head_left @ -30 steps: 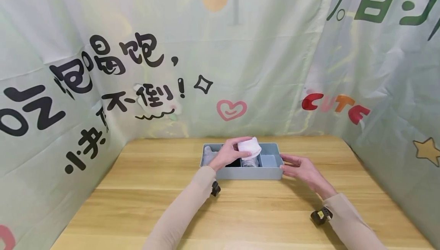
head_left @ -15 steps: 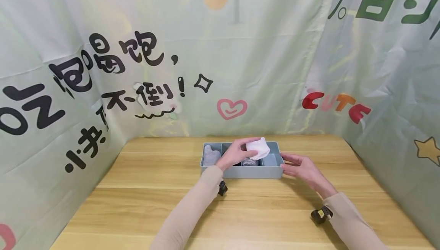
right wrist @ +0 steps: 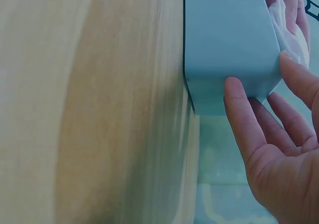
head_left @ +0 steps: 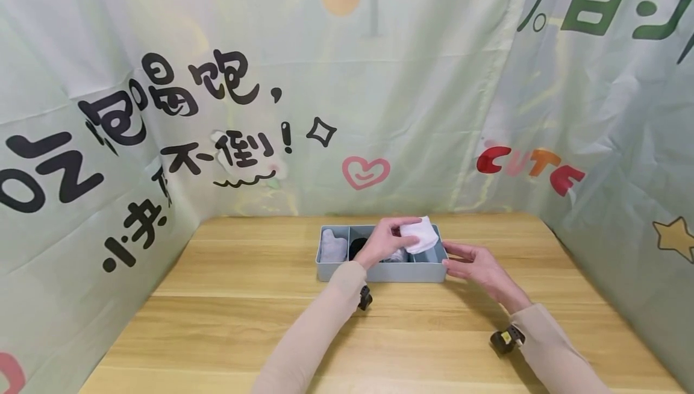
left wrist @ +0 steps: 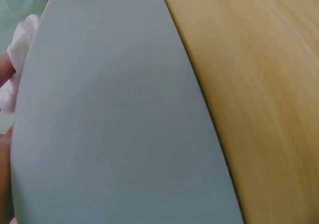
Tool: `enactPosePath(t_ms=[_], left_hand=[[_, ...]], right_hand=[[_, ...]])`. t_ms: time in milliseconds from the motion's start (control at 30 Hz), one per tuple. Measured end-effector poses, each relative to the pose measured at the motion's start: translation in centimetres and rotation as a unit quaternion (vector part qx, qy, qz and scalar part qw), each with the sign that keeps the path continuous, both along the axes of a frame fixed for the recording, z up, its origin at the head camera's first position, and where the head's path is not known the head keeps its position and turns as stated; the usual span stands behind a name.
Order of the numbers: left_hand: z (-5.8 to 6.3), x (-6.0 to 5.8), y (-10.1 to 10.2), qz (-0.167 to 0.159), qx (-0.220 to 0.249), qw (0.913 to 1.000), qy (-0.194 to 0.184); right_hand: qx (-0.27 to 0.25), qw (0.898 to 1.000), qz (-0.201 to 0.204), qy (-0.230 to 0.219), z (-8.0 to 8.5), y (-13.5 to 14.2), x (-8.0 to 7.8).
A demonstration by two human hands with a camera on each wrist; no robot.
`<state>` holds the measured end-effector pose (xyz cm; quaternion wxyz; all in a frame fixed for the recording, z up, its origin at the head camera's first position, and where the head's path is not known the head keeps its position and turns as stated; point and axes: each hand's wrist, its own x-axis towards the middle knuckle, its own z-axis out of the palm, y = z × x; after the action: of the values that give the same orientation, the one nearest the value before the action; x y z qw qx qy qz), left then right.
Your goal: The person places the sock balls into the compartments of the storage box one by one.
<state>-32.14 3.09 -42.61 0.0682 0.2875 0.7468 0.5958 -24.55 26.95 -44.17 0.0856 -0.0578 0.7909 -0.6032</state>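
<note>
My left hand (head_left: 387, 238) pinches a folded white sock (head_left: 420, 235) between thumb and fingers, above the right part of a blue-grey divided box (head_left: 382, 272). The sock also shows past the box wall in the left wrist view, as bunched white cloth (left wrist: 22, 45). At the box's right end, my right hand (head_left: 485, 270) touches the wall and front corner with mostly straight fingers. A grey folded sock (head_left: 333, 246) lies in the leftmost compartment. Beside it is a black bundle (head_left: 356, 248), partly covered by my left hand. A grey-and-white bundle (head_left: 398, 256) sits under the white sock.
The box stands near the back of a wooden table (head_left: 412, 334). A printed fabric curtain (head_left: 412, 111) encloses the table at the back and both sides. Small black cameras (head_left: 505, 340) are strapped at both wrists.
My left hand has carried the white sock to the right, from over the grey-and-white bundle toward the rightmost compartment. My right hand stays at the box's end.
</note>
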Motion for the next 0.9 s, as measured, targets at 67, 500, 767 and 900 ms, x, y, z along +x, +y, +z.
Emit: enactPosePath(t_ms=[67,500,767,900], left_hand=[[-0.1,0.0,0.3,0.006,-0.010,0.9999,0.003],[-0.5,0.0,0.7,0.005,-0.066,0.9978,-0.001],[-0.4,0.2,0.1,0.028,-0.039,0.9988,0.002],[-0.4,0.2,-0.1,0.032,-0.027,0.9990,0.015]], right_hand=[[0.003,1.000,-0.004,-0.002,0.0,0.0,0.0],[-0.003,1.000,0.006,0.004,-0.1,-0.1,0.0],[0.013,1.000,0.005,0.002,0.1,-0.1,0.2],[0.016,1.000,0.004,0.004,0.1,0.1,0.2]])
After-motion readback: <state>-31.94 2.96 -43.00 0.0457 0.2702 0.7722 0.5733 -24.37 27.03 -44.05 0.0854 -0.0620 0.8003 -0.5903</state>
